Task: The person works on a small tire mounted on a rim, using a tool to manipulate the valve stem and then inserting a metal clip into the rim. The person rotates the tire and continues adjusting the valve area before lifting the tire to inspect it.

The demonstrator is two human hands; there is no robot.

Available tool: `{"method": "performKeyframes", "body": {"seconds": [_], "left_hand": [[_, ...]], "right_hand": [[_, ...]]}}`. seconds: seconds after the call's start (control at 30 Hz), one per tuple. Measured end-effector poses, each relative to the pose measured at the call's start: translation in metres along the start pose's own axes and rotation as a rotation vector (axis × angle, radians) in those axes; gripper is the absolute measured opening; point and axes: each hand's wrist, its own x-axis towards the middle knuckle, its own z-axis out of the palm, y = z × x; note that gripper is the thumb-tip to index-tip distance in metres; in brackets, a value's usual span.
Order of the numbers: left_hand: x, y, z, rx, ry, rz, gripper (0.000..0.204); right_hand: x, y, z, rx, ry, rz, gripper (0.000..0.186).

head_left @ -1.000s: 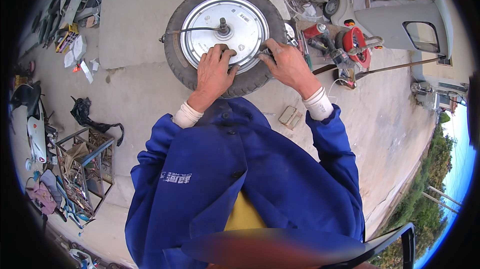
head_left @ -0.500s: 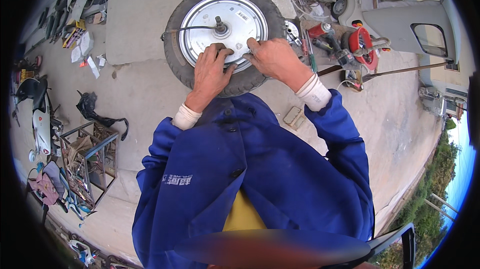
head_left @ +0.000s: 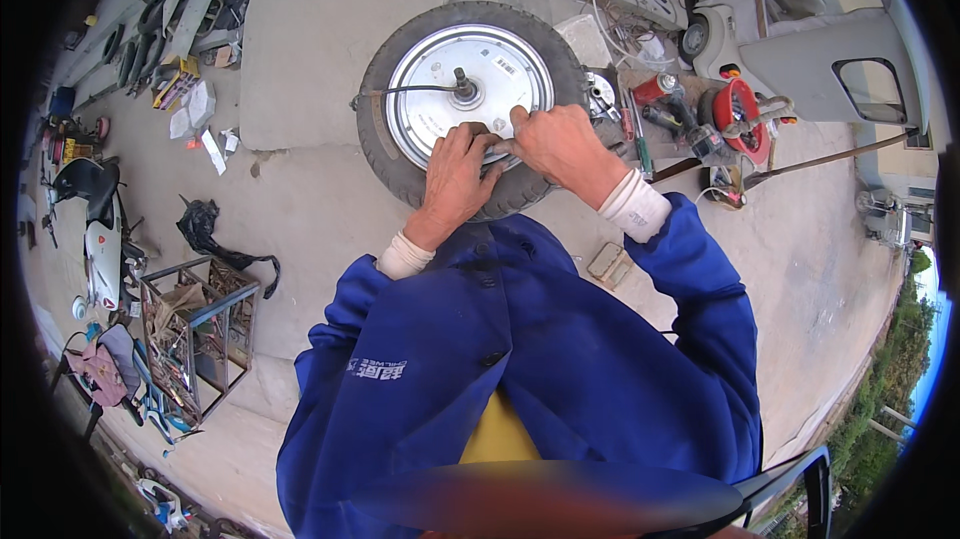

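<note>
A wheel (head_left: 465, 39) with a black tyre and a silver hub lies flat before me. A dark axle (head_left: 462, 85) stands up from its middle, and a black cable (head_left: 418, 89) runs from there to the left. At the hub's near edge, my left hand (head_left: 458, 174) is closed, its fingers bent over the rim. My right hand (head_left: 565, 149) is closed just right of it, thumb side up, at the inner edge of the tyre. A small pale, metallic-looking piece shows between the two hands. My fingers hide most of it, and its kind cannot be made out.
Right of the wheel lie a red can (head_left: 655, 89), a green-handled screwdriver (head_left: 643, 144), a cordless power tool (head_left: 700, 139) and a red basin (head_left: 740, 119). A metal-framed bin of parts (head_left: 200, 339), a black plastic bag (head_left: 215, 234) and a scooter (head_left: 100, 239) stand or lie to the left.
The whole view has shifted, so the wheel and surroundings appear lower and further right. My right hand has come slightly closer to my left. Both hands stay at the near rim.
</note>
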Motion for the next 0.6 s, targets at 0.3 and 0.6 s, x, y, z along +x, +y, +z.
{"method": "performKeyframes", "body": {"seconds": [0.3,0.6], "left_hand": [[0.001,0.004,-0.002,0.001,0.003,-0.027,0.040],[-0.003,0.001,0.003,-0.027,0.031,-0.051,0.039]], "right_hand": [[0.003,0.003,0.008,0.021,0.069,-0.091,0.030],[0.004,0.007,0.010,0.008,0.162,-0.228,0.031]]}}
